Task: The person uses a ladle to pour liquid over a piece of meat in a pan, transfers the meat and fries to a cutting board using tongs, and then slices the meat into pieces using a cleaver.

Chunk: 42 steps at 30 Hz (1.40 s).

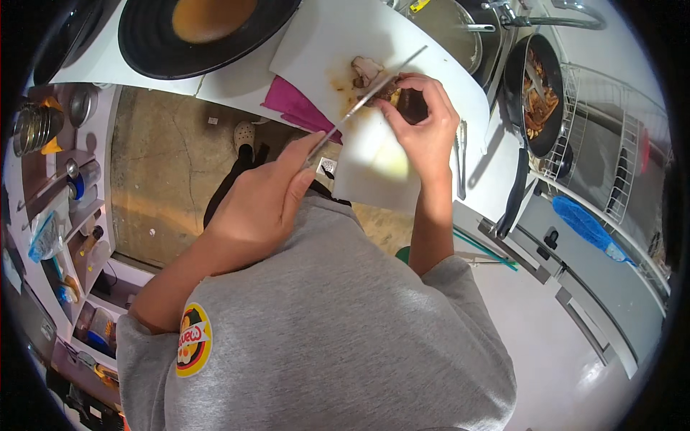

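My left hand (pixel 259 199) grips a long, thin-bladed knife (pixel 353 110), which slants up and right across a white cutting board (pixel 307 46). With its thumb and fingertips, my right hand (pixel 426 118) holds a dark browned piece of meat (pixel 389 94) on the board, beside the blade. The blade covers part of this piece, so whether it touches the meat cannot be told. Just beyond lies a separate piece with a pale cut face (pixel 368 70), with brown juice and crumbs around it. A magenta cloth (pixel 302 105) is at the board's left edge.
A black plate (pixel 151 56) bearing something round and brown stands upper left. Metal tongs (pixel 462 161) lie right of the board. Farther right, a frying pan (pixel 516 81) of browned food rests by a wire dish rack (pixel 620 161), its handle pointing towards me. A pot (pixel 444 27) stands near the faucet (pixel 539 21).
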Each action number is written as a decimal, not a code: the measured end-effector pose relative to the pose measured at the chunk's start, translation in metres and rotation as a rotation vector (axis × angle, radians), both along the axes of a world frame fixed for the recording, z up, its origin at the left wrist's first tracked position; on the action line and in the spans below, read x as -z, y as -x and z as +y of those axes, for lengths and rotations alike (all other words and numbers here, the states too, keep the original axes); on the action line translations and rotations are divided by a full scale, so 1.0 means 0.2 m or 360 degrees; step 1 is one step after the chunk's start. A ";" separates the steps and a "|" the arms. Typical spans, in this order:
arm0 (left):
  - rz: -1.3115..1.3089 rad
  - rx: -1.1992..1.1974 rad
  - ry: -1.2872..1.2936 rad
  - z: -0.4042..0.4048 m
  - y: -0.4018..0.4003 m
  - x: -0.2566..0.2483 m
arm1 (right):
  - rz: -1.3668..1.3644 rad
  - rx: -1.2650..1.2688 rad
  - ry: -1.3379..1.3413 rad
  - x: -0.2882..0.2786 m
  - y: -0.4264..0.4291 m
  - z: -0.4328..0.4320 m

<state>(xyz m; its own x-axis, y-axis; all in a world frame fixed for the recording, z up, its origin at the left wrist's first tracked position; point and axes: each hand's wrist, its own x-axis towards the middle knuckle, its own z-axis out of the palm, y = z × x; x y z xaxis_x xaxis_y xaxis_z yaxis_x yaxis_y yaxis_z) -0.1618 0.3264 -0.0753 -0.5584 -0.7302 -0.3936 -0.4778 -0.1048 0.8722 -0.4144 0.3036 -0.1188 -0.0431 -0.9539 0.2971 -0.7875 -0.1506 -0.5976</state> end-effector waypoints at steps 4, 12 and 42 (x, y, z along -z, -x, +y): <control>0.0001 0.0088 0.0211 0.05 0.00 0.03 | 0.0071 0.0032 0.0074 -0.02 -0.01 0.00; -0.0216 0.0230 0.0061 0.07 -0.02 -0.01 | 0.0008 0.0049 0.0037 0.03 0.02 0.00; 0.0172 -0.0080 0.0188 -0.03 0.18 0.04 | -0.0034 0.0027 -0.0089 0.00 0.00 0.00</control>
